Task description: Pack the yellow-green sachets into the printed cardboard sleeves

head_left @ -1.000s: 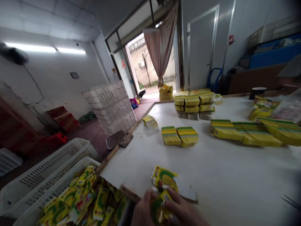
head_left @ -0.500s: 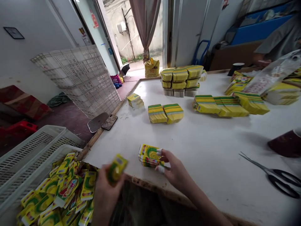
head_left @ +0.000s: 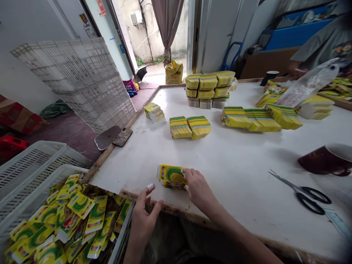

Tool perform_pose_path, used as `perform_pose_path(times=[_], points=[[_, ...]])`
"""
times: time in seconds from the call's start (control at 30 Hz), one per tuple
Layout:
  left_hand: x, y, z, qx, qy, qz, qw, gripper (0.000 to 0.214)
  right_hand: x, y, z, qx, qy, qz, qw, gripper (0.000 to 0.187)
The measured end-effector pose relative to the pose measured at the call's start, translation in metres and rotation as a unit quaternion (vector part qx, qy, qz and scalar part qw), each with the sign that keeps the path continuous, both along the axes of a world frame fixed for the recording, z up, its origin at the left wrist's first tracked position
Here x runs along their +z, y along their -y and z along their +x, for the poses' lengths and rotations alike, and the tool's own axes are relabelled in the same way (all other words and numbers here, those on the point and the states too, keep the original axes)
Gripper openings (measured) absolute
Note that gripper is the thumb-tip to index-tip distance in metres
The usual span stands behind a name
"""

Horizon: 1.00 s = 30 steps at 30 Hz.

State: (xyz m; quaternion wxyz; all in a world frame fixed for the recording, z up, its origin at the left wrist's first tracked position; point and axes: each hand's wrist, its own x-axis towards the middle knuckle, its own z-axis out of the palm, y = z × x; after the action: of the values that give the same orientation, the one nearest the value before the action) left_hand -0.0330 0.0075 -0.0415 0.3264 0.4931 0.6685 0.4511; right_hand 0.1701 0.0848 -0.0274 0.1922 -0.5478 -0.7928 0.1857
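Right hand (head_left: 198, 186) grips small stack of yellow-green foil sachets (head_left: 169, 175); left hand (head_left: 144, 217), fingers spread, now empty, its piece likely added to stack.

- Scissors (head_left: 301, 190) are lying to your right, near a dark mug (head_left: 326, 160).
- Two phones (head_left: 123, 136) are resting on the left edge of the table (head_left: 242, 157).
- Yellow bundles (head_left: 189, 127) are sitting mid-table ahead of you.

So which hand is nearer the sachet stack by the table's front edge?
Right. The right hand touches the right end of the sachet stack; the left hand hovers open at the table edge, apart from it.
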Motion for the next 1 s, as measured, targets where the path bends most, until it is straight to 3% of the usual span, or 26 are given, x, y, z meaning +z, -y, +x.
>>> perform_pose_path(times=[0.1,0.17,0.23,0.37,0.47,0.57,0.67,0.77,0.8,0.9,1.0], points=[[-0.002,0.001,0.016,0.041,0.133,0.033,0.99,0.053,0.003,0.002,0.002,0.007,-0.168,-0.04,0.985,0.046],[0.0,0.003,0.029,0.09,0.252,0.083,0.96,0.058,0.006,0.009,-0.001,0.032,-0.281,-0.088,0.955,0.043],[0.005,0.004,0.043,0.097,0.368,0.125,0.916,0.062,0.009,0.021,-0.008,0.066,-0.358,-0.135,0.921,0.042],[0.023,-0.003,0.064,0.071,0.519,0.131,0.841,0.056,0.013,0.05,-0.023,0.123,-0.435,-0.225,0.863,0.037],[0.029,-0.011,0.068,0.112,0.557,0.155,0.808,0.048,0.013,0.063,-0.03,0.141,-0.443,-0.254,0.848,0.034],[0.026,-0.012,0.067,0.153,0.523,0.132,0.828,0.051,0.011,0.065,-0.033,0.139,-0.431,-0.258,0.853,0.038],[0.015,-0.006,0.067,0.127,0.486,0.105,0.859,0.061,0.006,0.057,-0.029,0.107,-0.434,-0.261,0.856,0.035],[0.001,0.004,0.064,0.11,0.436,0.099,0.888,0.044,0.005,0.047,-0.016,0.088,-0.425,-0.224,0.873,0.016],[-0.002,0.007,0.061,0.113,0.417,0.092,0.897,0.035,0.005,0.043,-0.011,0.087,-0.41,-0.203,0.885,0.009],[-0.003,0.013,0.041,0.077,0.369,0.062,0.924,0.023,0.009,0.035,0.005,0.104,-0.364,-0.113,0.919,0.018],[0.017,0.013,0.014,-0.004,0.317,0.074,0.946,0.05,0.013,0.03,0.017,0.138,-0.328,0.03,0.934,0.014]])
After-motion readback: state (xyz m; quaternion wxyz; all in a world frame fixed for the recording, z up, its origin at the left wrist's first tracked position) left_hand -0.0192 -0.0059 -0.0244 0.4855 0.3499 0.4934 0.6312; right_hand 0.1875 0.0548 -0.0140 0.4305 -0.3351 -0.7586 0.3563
